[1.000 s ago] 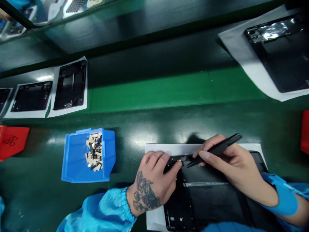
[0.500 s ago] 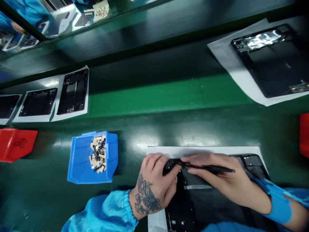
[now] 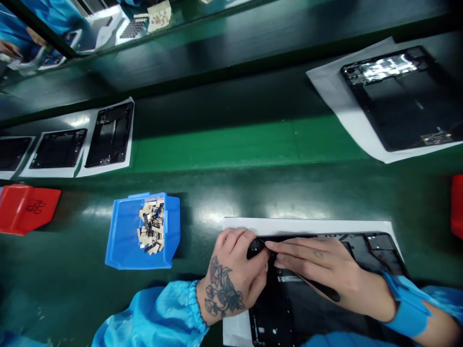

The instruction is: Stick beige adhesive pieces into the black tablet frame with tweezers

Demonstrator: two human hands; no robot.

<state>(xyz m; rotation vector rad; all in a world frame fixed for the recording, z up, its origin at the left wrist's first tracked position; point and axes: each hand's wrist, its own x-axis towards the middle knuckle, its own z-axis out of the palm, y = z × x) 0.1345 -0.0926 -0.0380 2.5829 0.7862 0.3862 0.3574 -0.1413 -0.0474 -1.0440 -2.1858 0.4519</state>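
Observation:
A black tablet back shell point(image 3: 379, 250) lies on a white sheet point(image 3: 307, 225) at the near edge of the green bench. My left hand point(image 3: 235, 274), tattooed on its back, rests curled on the shell's upper left corner, its fingertips pressed at the edge. My right hand point(image 3: 321, 267) lies across the shell with its fingertips meeting the left hand's at that corner. Black tweezers point(image 3: 323, 290) are tucked under the right hand's palm, pointing back toward my wrist. Both sleeves are blue.
A blue bin point(image 3: 123, 241) of small tan and black parts stands left of my hands. Red bins sit at the far left point(image 3: 25, 208) and right edge point(image 3: 457, 205). More black shells on white sheets lie on the belt at left point(image 3: 108, 135) and upper right point(image 3: 401, 96).
The right hand has lowered flat onto the shell and swung the tweezers from pointing up-right to tucked under the palm. Its fingertips moved left to the corner. The left hand stayed put.

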